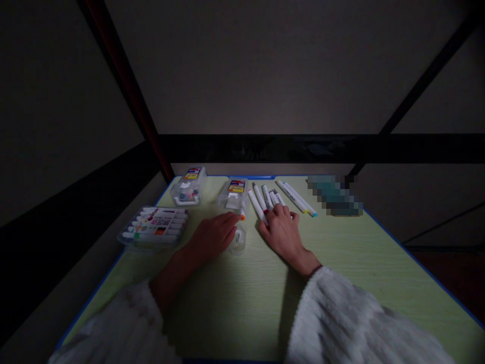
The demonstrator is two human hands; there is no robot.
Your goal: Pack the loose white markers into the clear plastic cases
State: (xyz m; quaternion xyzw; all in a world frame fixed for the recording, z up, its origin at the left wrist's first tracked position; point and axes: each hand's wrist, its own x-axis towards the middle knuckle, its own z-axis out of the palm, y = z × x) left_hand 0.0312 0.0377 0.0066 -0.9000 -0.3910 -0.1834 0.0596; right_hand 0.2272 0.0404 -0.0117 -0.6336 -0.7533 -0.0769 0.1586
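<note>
My left hand [215, 233] is at the near end of a clear plastic box [232, 196], its fingers against the opening and its thumb by the lowered lid [238, 240]. One white marker with an orange end [243, 216] shows in the box beside my fingertips. My right hand [282, 231] bends over a loose group of white markers [257, 202], its fingers closed around the near ends. The fingertips are partly hidden, so which marker they grip is unclear. Two more markers, one yellow-ended [293, 196] and one blue-ended [303, 202], lie slanted just beyond.
A full marker case [155, 226] lies at the left edge. Behind it stands another clear box [189, 184] with small coloured things inside. A blurred-out greenish item [335, 196] rests at the far right. The pale table [235, 308] has a blue rim.
</note>
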